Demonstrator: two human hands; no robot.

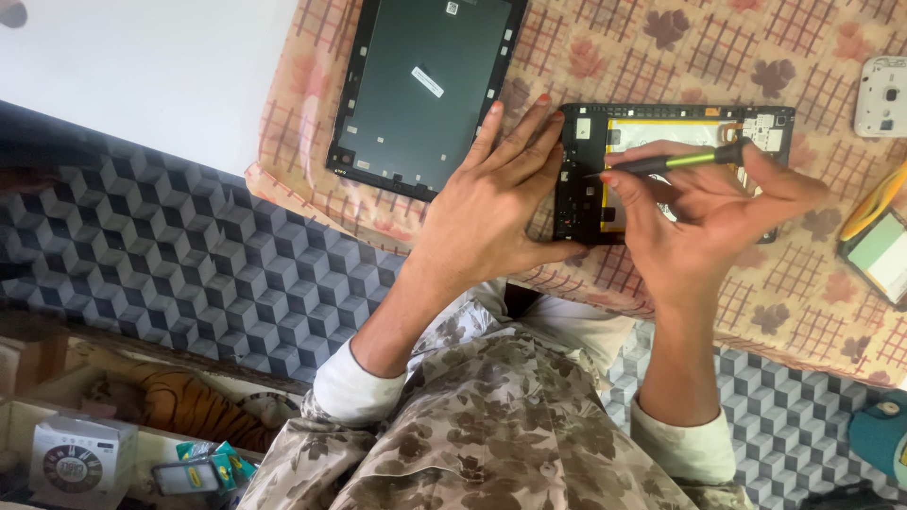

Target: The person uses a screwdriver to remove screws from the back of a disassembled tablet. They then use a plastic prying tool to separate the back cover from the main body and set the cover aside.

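On the cloth-covered bench (756, 57), an opened tablet (590, 170) lies face down. The left hand (491, 203) rests flat on its left edge, fingers together and extended. The right hand (718, 212) has fingers clamped on a green-and-black screwdriver (685, 161), its tip over the tablet's inner frame. A detached back cover (420, 90) lies just beside.

opened black tablet (680, 127) lying flat; slim black-green screwdriver (675, 161) angled across it.

We see a back cover (420, 90) on the cloth (680, 47), a white part (881, 96) far right, a box (80, 458) below.
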